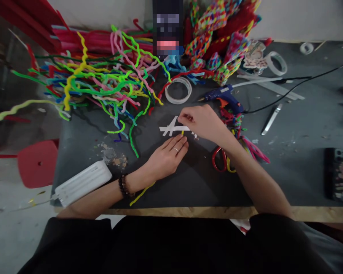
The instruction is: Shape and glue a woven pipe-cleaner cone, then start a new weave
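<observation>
My left hand (169, 154) reaches over the table with its fingers close together. They hold a yellow pipe cleaner (141, 195) down; its short tip pokes out past the fingertips and its tail emerges near my wrist. Just above, my right hand (201, 121) is closed in a pinch, and whatever lies between its fingertips is hidden. Under and beside that pinch are several crossed white strips (167, 129), perhaps tape. The yellow tip meets the long horizontal strip. Red-handled scissors (218, 160) lie partly beneath my right forearm.
A heap of coloured pipe cleaners (102, 83) spreads across the back left. Behind my hands are a tape roll (178, 91) and a blue glue gun (225, 97) with a black cord. Tweezers (272, 119) and a phone (342, 173) lie right; a white power strip (84, 182) left.
</observation>
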`<state>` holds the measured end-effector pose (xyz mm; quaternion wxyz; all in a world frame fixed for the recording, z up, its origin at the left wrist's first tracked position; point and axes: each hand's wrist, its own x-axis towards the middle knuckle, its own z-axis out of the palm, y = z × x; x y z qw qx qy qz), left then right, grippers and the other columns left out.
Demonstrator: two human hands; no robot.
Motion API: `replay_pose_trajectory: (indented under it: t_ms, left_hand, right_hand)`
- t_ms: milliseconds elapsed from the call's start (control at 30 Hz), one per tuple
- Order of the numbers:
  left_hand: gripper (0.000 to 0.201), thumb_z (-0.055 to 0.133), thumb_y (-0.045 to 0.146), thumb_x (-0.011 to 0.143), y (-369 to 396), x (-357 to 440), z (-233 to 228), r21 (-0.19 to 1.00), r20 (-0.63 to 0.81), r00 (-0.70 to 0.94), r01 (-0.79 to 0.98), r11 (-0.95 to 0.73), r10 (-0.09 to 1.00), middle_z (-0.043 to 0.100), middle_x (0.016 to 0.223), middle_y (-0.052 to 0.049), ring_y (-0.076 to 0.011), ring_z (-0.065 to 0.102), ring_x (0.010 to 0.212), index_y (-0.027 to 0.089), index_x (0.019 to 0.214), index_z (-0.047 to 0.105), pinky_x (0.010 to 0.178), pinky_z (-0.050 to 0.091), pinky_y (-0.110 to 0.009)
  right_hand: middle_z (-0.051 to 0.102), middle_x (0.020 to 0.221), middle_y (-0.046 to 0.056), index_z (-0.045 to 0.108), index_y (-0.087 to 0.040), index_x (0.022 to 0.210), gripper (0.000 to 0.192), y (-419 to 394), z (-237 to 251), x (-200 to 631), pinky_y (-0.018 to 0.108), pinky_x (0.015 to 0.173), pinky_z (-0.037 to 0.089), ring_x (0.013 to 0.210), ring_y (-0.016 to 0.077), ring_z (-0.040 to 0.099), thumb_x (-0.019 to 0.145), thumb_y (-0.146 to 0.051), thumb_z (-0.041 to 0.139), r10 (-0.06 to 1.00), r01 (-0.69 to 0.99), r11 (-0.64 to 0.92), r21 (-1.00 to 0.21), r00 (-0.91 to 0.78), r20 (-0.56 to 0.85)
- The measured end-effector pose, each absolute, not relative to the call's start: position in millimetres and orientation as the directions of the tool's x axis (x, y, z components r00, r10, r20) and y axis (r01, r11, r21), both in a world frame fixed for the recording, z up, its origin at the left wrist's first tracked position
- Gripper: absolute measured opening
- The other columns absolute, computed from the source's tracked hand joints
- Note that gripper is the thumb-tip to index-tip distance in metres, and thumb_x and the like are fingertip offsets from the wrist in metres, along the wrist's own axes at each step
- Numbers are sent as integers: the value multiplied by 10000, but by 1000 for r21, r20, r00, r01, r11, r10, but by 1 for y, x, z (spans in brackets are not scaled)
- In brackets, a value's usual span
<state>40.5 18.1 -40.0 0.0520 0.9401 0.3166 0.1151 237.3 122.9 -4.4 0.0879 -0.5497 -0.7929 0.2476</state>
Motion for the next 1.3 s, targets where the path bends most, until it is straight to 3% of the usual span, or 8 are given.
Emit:
replay_pose_trajectory:
  t_ms: [267,533,667,967,1167,1300]
  left_hand:
    - [519,469,176,1035,17,43,-38,150,144,641,739,-657,754,545,1592,-176,-341,578,1400,76,1539,531,1077,538,-500]
    - [502,459,192,1048,17,43,-37,152,169,621,751,-643,765,557,1581,-181,-357,522,1466,51,1523,539,1113,515,-495]
    - [521,457,148,1030,13,45,-42,149,166,634,741,-655,755,536,1586,-224,-348,507,1488,-5,1525,511,1152,501,-481]
    - [559,463,156,1018,9,47,-45,213,167,596,756,-619,786,540,1577,-235,-352,509,1487,12,1558,477,1121,509,-501]
    - [567,446,170,1033,6,50,-41,208,151,567,782,-587,809,520,1595,-223,-347,503,1492,12,1577,448,1102,503,-496]
    - [568,470,297,1072,7,49,-36,222,195,553,779,-586,810,488,1630,-197,-336,485,1508,26,1570,457,1088,509,-476]
  right_hand:
    - [808,950,5,820,-282,1065,278,129,-4,245,311,763,431,816,174,686,980,-249,558,888,772,326,-545,-448,-103]
    - [802,1090,-5,838,-306,1016,276,125,-6,237,309,829,470,1044,197,714,971,-204,585,869,743,415,-525,-494,-12]
    - [810,1017,-8,818,-318,1053,214,119,-2,232,322,747,436,967,206,721,978,-286,620,901,810,373,-453,-432,-31]
    - [797,883,-43,791,-296,933,88,118,-2,232,303,675,409,825,167,714,878,-274,725,916,802,281,-527,-388,-102]
    - [801,896,-31,790,-301,977,119,119,-8,231,301,683,418,838,174,712,863,-305,755,921,809,233,-540,-362,-145]
    - [810,951,-7,797,-283,998,139,123,-3,236,319,742,453,866,189,717,921,-281,681,931,793,253,-554,-355,-84]
